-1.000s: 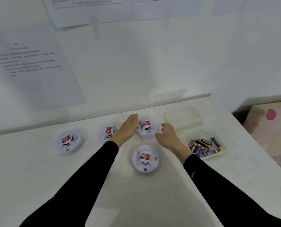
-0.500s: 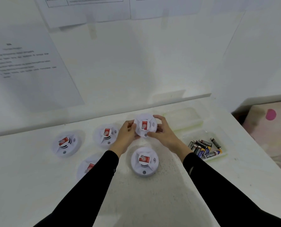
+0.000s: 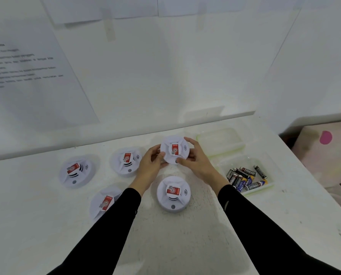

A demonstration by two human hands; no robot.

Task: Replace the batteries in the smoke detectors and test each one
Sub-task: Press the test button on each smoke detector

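The left hand [image 3: 150, 164] and right hand [image 3: 198, 162] are holding one smoke detector [image 3: 174, 149] at mid-frame, each grip curling round its own side of the rim. Four other detectors [image 3: 173, 193] (red labels, print unreadable) are lying on the bench [image 3: 185, 245] below and to the left. At the right, batteries [image 3: 245, 176] marked EVEREADY are sitting in a clear tray [image 3: 270, 165].

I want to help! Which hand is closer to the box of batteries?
Right. The right hand grips the smoke detector just left of the battery box; the left hand grips the detector's other side, farther from the box.
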